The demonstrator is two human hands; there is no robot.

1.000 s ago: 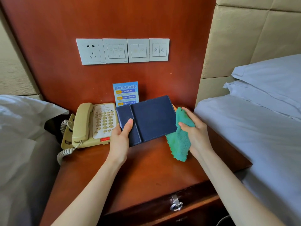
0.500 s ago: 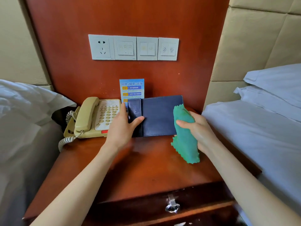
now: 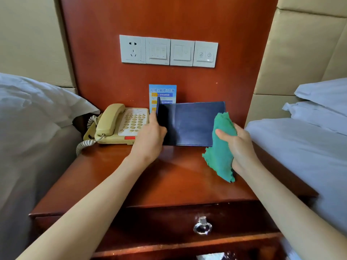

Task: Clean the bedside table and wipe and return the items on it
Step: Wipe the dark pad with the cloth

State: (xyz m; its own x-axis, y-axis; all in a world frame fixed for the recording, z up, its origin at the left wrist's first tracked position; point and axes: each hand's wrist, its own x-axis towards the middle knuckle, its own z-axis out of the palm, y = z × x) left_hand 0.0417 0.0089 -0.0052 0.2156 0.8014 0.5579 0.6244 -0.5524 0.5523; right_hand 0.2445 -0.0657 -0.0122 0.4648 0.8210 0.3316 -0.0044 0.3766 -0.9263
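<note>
- The bedside table (image 3: 131,181) is showing a bare stretch of polished top nearest the viewer, with a ring-pull drawer (image 3: 201,225) hanging below its front edge.
- The right hand (image 3: 238,147) is hovering over the table's right side, fingers curled round a bunched green cloth (image 3: 219,152) whose loose corner is dangling toward the wood.
- The left hand (image 3: 150,139) is reaching forward, gripping the left end of the dark blue folder (image 3: 193,124), thumb on its near face, the other fingers hidden behind the flap.
- The folder is standing upright at the back of the table, seemingly leaning on the wooden panel, just beside the telephone (image 3: 122,124) and in front of a blue card (image 3: 162,94).
- Judging the risks: the folder is looking poorly propped, so letting go too soon could be sending it sliding flat; its left flap is crowding the card and could be knocking it over; the left wrist is passing close to the telephone's keypad and could be nudging the handset off.
</note>
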